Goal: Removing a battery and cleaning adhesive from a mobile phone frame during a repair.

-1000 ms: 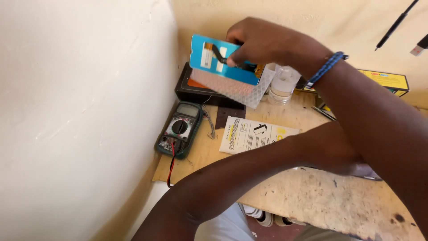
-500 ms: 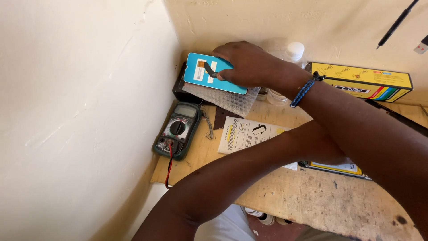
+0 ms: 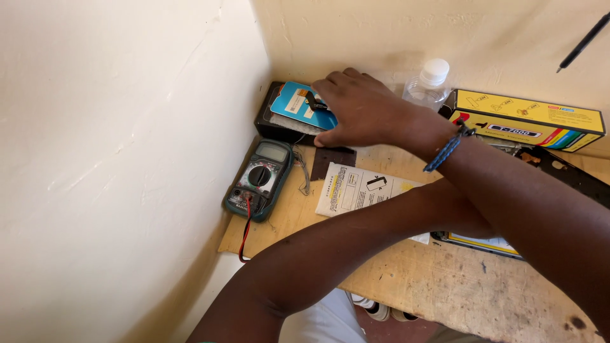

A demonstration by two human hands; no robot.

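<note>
a plywood counter [image 3: 438,286] set into a pale wall corner carries the scene. the right hand [image 3: 365,111] reaches to the back, its grip pressed flat over a blue blister pack [image 3: 293,105] lying on a black box [image 3: 274,124] in the corner; whether the fingers clamp it or merely rest on it cannot be told. the left hand is hidden beneath the crossing right arm, so its grip cannot be told. the pack looks light, thin and slightly flexible, its plastic likely slick; the card edges seem the surest hold. a second ago it was held tilted in the air above the box; now it lies flat there. nearby sit a yellow carton [image 3: 530,117], a paper leaflet [image 3: 362,190], a green multimeter [image 3: 259,180] and a small clear bottle [image 3: 429,86].
</note>
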